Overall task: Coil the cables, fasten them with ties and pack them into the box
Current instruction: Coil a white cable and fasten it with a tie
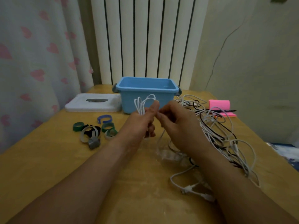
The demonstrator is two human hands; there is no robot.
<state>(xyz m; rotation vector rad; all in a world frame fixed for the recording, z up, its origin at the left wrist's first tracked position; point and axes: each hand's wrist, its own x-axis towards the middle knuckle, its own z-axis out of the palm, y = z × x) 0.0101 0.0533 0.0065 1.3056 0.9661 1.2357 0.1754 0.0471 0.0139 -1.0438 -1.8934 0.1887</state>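
A thin white cable (143, 104) is gathered into several upright loops in the middle of the scene, just in front of the open light-blue plastic box (146, 91), with its loose tail dropping to the tan wooden table (56, 159). The left hand (142, 122) is clenched round the base of the loops, thumb up against them; the right hand (176, 122) pinches the strand just beside that thumb, feeding it in. Coiling looks to be the step in hand, with no tie on yet. The next move likely calls for winding in the remaining tail, then reaching left for one of the coloured hook-and-loop strap ties (97, 130). To the right lies a tangled heap of white and black cables (218, 131), apparently still waiting, and the box's white lid (93, 102) rests far left
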